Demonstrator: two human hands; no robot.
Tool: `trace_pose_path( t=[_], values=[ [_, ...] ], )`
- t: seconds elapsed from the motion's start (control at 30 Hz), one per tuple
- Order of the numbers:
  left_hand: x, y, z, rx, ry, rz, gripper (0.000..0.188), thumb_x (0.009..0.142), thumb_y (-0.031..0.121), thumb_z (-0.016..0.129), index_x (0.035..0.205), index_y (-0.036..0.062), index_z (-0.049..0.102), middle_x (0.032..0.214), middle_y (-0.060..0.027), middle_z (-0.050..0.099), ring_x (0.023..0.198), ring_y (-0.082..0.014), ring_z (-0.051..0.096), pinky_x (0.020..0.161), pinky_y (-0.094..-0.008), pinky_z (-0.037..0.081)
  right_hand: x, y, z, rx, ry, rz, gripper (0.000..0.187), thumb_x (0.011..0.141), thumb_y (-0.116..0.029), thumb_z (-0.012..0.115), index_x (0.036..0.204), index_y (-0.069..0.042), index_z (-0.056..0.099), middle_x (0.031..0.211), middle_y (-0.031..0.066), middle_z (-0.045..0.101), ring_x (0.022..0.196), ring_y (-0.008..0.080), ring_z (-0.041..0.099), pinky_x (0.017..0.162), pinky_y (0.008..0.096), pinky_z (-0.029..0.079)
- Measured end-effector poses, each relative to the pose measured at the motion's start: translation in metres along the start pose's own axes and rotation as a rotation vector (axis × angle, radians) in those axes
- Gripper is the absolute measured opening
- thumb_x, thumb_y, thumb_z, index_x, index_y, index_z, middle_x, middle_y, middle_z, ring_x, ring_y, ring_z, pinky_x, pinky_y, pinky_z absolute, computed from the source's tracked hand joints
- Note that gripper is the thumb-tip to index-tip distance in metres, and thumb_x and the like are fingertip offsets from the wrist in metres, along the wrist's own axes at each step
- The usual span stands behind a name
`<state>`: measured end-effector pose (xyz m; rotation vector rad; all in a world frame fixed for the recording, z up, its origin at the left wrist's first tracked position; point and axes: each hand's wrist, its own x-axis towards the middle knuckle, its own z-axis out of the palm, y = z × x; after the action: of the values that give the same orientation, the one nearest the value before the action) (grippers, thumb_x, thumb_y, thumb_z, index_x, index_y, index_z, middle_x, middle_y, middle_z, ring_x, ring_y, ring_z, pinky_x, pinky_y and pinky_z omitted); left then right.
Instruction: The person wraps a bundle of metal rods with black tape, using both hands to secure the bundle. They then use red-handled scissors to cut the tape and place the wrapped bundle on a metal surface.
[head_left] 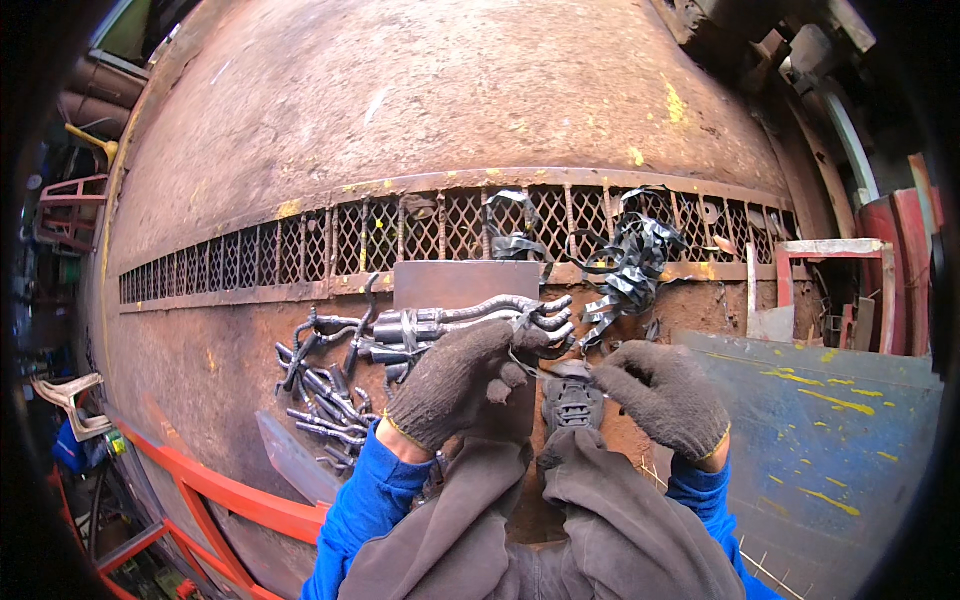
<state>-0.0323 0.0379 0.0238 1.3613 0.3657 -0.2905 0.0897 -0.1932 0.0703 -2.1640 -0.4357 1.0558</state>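
Note:
A bundle of bent, dark grey metal rods [480, 312] lies in front of me, with grey plastic-looking strip [410, 330] wrapped round it. My left hand [450, 385], in a dark knitted glove, is closed at the bundle's right part, on a thin strip by its fingertips. My right hand [665, 398], gloved alike, has thumb and fingers pinched at the same strip [560, 371], which runs between both hands above my shoe [573, 400]. What lies inside my left palm is hidden. More loose bent rods [335, 400] lie in a heap to the left.
A tangle of shiny dark strips [640, 255] lies on the floor grating [430, 228]. A flat plate [465, 283] sits behind the bundle. Orange-red framing [250, 502] stands at left, a paint-streaked metal sheet [815, 420] at right. Rust-brown floor [420, 100] spreads beyond the grating.

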Motion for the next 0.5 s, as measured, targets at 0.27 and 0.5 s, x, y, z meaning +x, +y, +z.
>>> trace_pose_path(
  t=[0.27, 0.5],
  values=[
    [0.005, 0.011, 0.016, -0.079, 0.022, -0.260, 0.018, 0.098, 0.015, 0.066, 0.107, 0.0004, 0.073, 0.088, -0.0022, 0.068, 0.080, -0.0105, 0.062, 0.070, -0.0252, 0.050, 0.041, -0.007, 0.016, 0.298, 0.034, -0.113, 0.038, 0.100, -0.030, 0.061, 0.093, 0.006, 0.072, 0.078, 0.0109, 0.069, 0.066, 0.0135, 0.065, 0.063, 0.0335, 0.053],
    [0.013, -0.022, 0.039, 0.331, 0.272, 0.332, 0.024, 0.085, 0.009, 0.077, 0.108, 0.0026, 0.075, 0.111, -0.0127, 0.070, 0.100, -0.0247, 0.068, 0.086, -0.0350, 0.055, 0.037, -0.026, 0.011, 0.459, -0.100, -0.007, 0.037, 0.100, -0.029, 0.062, 0.102, 0.007, 0.073, 0.077, 0.0085, 0.070, 0.069, 0.0102, 0.065, 0.060, 0.0296, 0.053]
  ],
)
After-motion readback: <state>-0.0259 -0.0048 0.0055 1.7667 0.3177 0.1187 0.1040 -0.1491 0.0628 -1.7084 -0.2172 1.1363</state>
